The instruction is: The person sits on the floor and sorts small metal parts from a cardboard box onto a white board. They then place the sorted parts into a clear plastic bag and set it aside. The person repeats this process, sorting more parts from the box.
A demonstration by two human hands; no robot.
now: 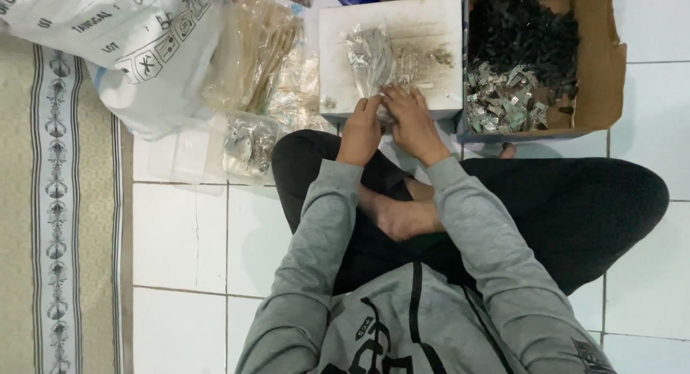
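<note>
At the bottom of the frame a grey sweatshirt [424,324] with dark markings fills the lower centre; above it the person's legs in black trousers [575,209] are crossed on the white floor tiles [183,237], with a bare foot [402,217] showing between the two grey sleeves; both arms reach up the frame toward the middle, where the hands meet side by side, touching; the left hand [361,133] has its fingers curled together and pointing up, closed on the lower end of a clear bag [370,58] of small silvery parts; the right hand [413,122] lies just beside it with fingers bent down and close together at the same spot, though whether it grips the bag or only presses on it cannot be told; the bag runs up from the hands and lies on a white box [424,29], smudged with dark dust, at the upper centre of the frame, with a small heap of loose metal bits [424,58] on the box just right of the bag; to the right of the white box a cardboard box [600,58] holds black pieces at its far end and silvery pieces nearer the person; left of the hands sits a clear tub [248,144] of metal parts, beside a flat clear lid [180,155]; beyond them stand bags of pale sticks [259,51] and a big white sack [129,43] at the upper left; a patterned rug [57,201] runs down the left edge.
</note>
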